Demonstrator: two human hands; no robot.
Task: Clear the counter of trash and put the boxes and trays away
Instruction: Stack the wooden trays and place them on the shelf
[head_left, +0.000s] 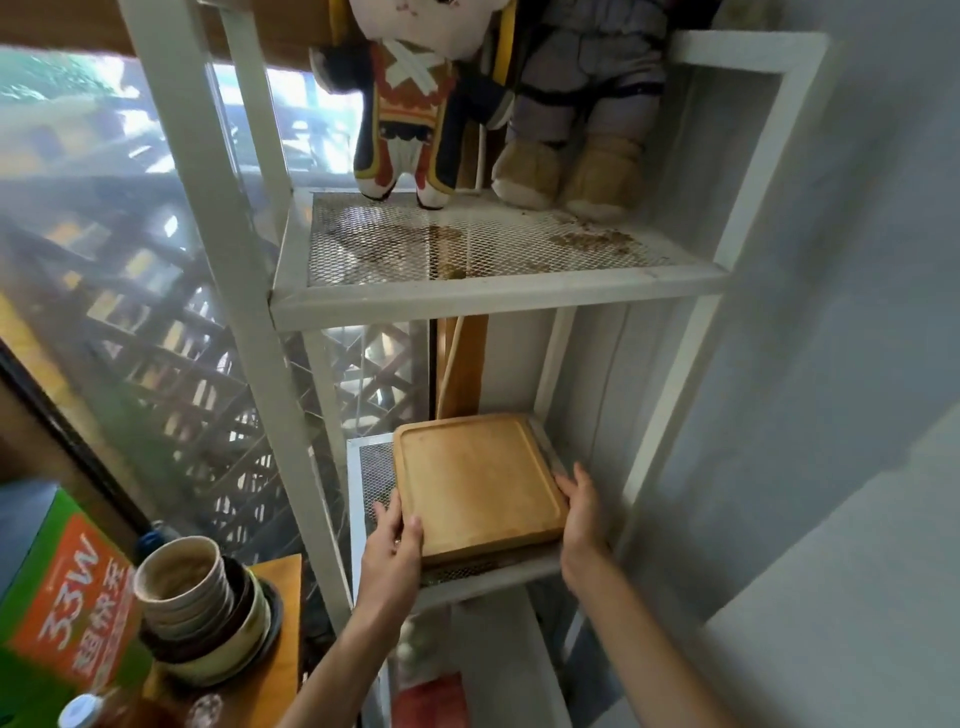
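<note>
Wooden tray (478, 480) sits on the lower mesh shelf (366, 467), centre-bottom of frame. Left hand (392, 535) and right hand (584, 512) clamped on opposite edges. Looks stiff, light, not fragile; edges are the sensible hold.

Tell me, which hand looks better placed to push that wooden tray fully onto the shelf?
Left, probably. The left hand grips the wooden tray at its near corner, behind the tray, so it can shove inward. The right hand sits along the side edge.

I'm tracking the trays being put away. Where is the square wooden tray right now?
The square wooden tray lies on the rack's lower mesh shelf, between the left hand and right hand, below the plush dolls.
</note>
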